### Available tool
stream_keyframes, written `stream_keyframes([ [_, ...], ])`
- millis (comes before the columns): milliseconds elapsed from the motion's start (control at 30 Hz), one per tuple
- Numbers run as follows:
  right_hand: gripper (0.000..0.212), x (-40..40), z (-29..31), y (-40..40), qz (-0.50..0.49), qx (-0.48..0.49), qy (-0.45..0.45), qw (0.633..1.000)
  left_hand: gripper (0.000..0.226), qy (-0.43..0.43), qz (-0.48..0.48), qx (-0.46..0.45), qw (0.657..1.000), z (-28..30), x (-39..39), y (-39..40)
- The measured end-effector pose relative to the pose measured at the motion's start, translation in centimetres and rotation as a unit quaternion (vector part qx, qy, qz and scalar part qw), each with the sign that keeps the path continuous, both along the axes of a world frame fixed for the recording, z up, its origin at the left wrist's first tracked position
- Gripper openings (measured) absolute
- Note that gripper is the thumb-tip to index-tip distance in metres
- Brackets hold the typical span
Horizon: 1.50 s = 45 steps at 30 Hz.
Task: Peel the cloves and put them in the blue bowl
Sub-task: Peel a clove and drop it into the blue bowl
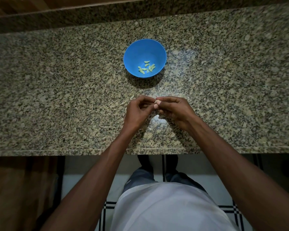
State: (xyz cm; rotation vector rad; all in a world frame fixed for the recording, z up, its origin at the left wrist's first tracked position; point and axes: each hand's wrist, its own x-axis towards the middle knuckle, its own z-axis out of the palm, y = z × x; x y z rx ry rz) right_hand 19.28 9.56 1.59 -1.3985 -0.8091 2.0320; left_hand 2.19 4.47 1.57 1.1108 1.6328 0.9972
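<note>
Domestic kitchen. A speckled granite countertop [57,90] with a raised granite backsplash ledge [140,15] behind it serves as the food-preparation surface. Below the countertop's front edge lie wooden cabinet fronts [23,189] and a white tiled floor with dark grid lines [107,207].

Both hands meet over the counter [57,90], left hand [137,110] and right hand [173,109] fingertip to fingertip, a clove [156,101] pinched in the shared grip. Bowl [132,52] on counter straight beyond the grip, apart from it; peeled cloves [146,68] inside. Loose skins [132,97], probably, on counter just left of the grip.
</note>
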Motion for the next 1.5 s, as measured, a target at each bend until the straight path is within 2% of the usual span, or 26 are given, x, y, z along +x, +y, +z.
stream_keyframes([
  [133,0.018,0.2,0.6,0.1,0.033,0.015,-0.019,0.999,0.010,0.112,-0.006,0.045,0.993,-0.2,-0.1,-0.1],
  [267,0.016,0.1,0.7,0.4,0.064,0.051,-0.071,0.994,0.010,0.244,-0.044,0.102,0.963,0.0,0.5,-0.2],
  [367,0.016,0.1,0.5,0.6,0.088,0.114,-0.120,0.982,0.013,0.301,-0.057,0.120,0.944,-0.1,0.9,-0.1],
  [633,0.014,0.3,1.1,2.6,0.194,0.140,-0.182,0.954,0.011,0.312,-0.093,0.106,0.939,-0.2,0.6,0.0],
  [733,0.008,0.3,1.3,3.4,0.220,0.079,-0.166,0.958,0.009,0.298,-0.122,0.100,0.942,0.1,0.1,0.1],
  [833,0.012,0.0,1.3,3.4,0.177,-0.003,-0.106,0.978,0.012,0.257,-0.108,0.074,0.957,0.4,-0.3,0.0],
  [1000,0.013,-0.6,0.9,2.5,0.113,-0.018,-0.084,0.990,0.007,0.260,-0.094,0.074,0.958,0.1,0.0,-0.3],
  [1233,0.011,-1.5,1.1,2.0,0.073,-0.027,-0.102,0.992,0.009,0.324,-0.089,0.117,0.934,0.0,0.5,-0.3],
  [1500,0.010,-2.0,0.6,1.5,0.074,0.026,-0.153,0.985,0.010,0.310,-0.072,0.100,0.943,-0.5,0.5,0.0],
])
